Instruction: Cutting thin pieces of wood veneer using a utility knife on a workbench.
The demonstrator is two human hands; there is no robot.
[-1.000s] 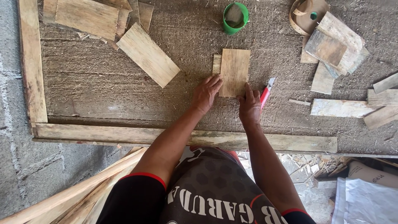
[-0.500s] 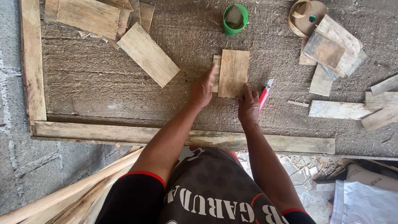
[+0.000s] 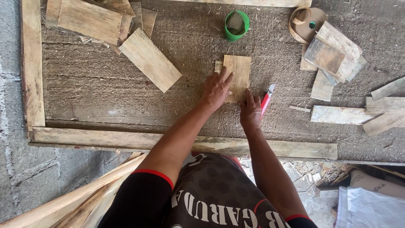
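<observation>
Small wood piece [image 3: 238, 74] lies flat mid-table, same spot as before. Left hand [image 3: 216, 89] has slid onto its lower left, fingers spread, pressing, not gripping. Right hand [image 3: 250, 113] touches its bottom right corner, fingers loosely curled, holding nothing. Red cutter [image 3: 265, 101] just beside. Bare table [image 3: 97, 93] to the left; green tape roll [image 3: 236, 26] above.

I see my left hand [image 3: 216, 88] pressed flat on a small square wooden piece [image 3: 238, 72] lying on the rough brown work surface [image 3: 105, 90], fingers spread over its lower left part. My right hand [image 3: 250, 112] rests at the piece's bottom right corner, with a red utility knife [image 3: 266, 100] just beside it; I cannot tell whether the fingers grip it. A green tape roll [image 3: 236, 25] sits above the piece, a longer plank [image 3: 150, 59] to the left, and scrap boards [image 3: 333, 57] well to the right.
</observation>
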